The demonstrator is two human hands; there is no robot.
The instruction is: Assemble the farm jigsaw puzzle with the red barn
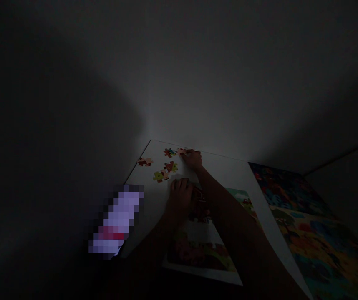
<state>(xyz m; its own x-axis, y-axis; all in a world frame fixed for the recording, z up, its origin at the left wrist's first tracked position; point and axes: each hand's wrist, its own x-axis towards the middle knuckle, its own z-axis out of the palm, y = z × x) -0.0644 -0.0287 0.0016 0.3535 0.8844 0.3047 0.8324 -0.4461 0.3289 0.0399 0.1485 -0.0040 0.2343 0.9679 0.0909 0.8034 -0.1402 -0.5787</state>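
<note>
My right hand (194,159) reaches to the far edge of the white table (216,164), its fingers closed on a puzzle piece (181,151). Beside that lies another jigsaw piece (169,153), dark with some blue. My left hand (180,193) rests palm down, fingers laid out at the upper left of a partly assembled jigsaw puzzle (197,248). A blank band crosses the puzzle's middle, and my forearms cover parts of it. Loose green and brown pieces (165,171) lie just beyond the left hand. One more brown piece (145,161) sits near the left edge.
A lit phone-like screen (116,221), blurred by pixels, is at the table's left edge. Two colourful picture sheets (310,233) lie along the right side. Pale walls (197,83) rise behind the table. The room is dim.
</note>
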